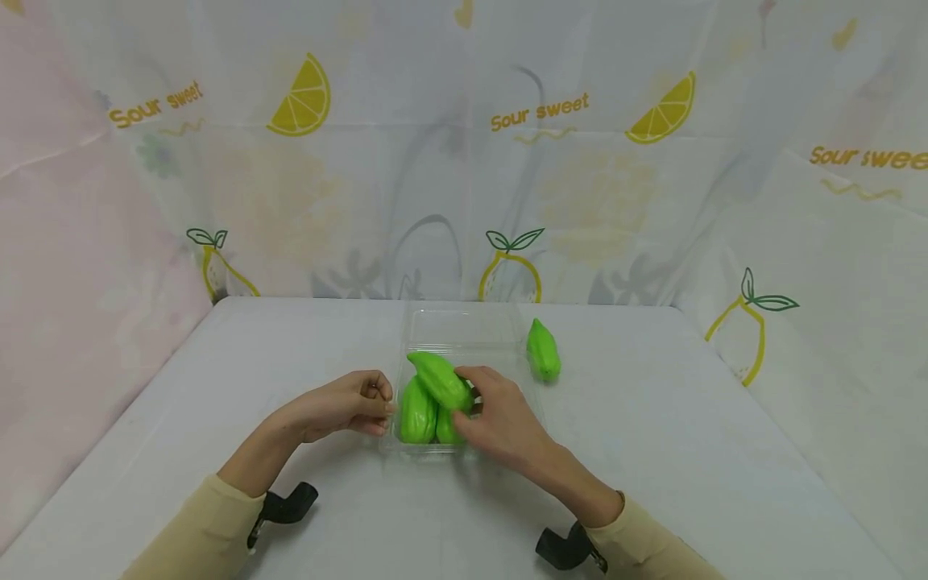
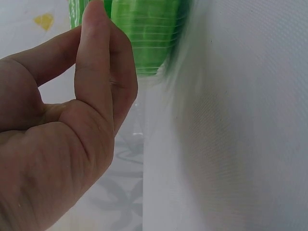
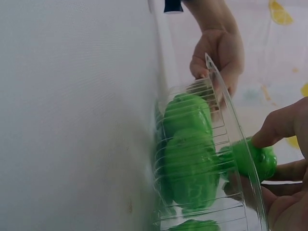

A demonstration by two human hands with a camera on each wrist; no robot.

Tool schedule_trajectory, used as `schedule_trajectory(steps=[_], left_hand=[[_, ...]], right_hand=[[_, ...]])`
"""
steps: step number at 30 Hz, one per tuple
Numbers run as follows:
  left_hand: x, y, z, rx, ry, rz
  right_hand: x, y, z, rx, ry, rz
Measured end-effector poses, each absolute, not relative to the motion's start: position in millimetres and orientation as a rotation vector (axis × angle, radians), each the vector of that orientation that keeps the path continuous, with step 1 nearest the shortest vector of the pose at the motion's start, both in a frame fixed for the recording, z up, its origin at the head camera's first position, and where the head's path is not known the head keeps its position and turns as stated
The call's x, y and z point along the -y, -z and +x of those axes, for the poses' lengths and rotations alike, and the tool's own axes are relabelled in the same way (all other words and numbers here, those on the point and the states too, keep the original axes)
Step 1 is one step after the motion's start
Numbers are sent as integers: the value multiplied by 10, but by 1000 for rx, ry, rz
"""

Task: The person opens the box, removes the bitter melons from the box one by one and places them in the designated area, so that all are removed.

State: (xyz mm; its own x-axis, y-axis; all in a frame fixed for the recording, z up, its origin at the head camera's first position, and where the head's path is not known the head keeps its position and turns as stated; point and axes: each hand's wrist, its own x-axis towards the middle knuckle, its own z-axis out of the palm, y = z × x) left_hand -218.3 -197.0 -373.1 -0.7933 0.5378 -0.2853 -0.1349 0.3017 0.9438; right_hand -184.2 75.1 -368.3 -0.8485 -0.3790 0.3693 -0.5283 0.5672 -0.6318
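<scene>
A clear plastic box (image 1: 424, 449) with its lid folded back holds several glossy, ridged green peppers (image 1: 418, 412). My right hand (image 1: 500, 415) grips another green pepper (image 1: 441, 380) between thumb and fingers, close over those in the box. In the right wrist view this held pepper (image 3: 262, 161) shows at rim height, beyond the transparent wall. At the box's left side, my left hand (image 1: 355, 403) pinches the rim with thumb and fingers. The left wrist view has the thumb (image 2: 94, 53) right at the box's edge, green showing through the ribbed wall behind it.
One more green pepper (image 1: 544, 350) lies on the white table to the right of the box. The open lid (image 1: 464, 326) extends toward the back. A printed cloth (image 1: 435, 161) with lemon patterns hangs behind the table and along its sides.
</scene>
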Motion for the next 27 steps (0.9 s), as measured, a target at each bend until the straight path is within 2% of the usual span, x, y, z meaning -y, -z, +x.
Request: schedule_trajectory(steps=[27], left_hand=[[1952, 3741, -2183, -1993, -1550, 339]], right_hand=[[-963, 3647, -2020, 2574, -1278, 614]])
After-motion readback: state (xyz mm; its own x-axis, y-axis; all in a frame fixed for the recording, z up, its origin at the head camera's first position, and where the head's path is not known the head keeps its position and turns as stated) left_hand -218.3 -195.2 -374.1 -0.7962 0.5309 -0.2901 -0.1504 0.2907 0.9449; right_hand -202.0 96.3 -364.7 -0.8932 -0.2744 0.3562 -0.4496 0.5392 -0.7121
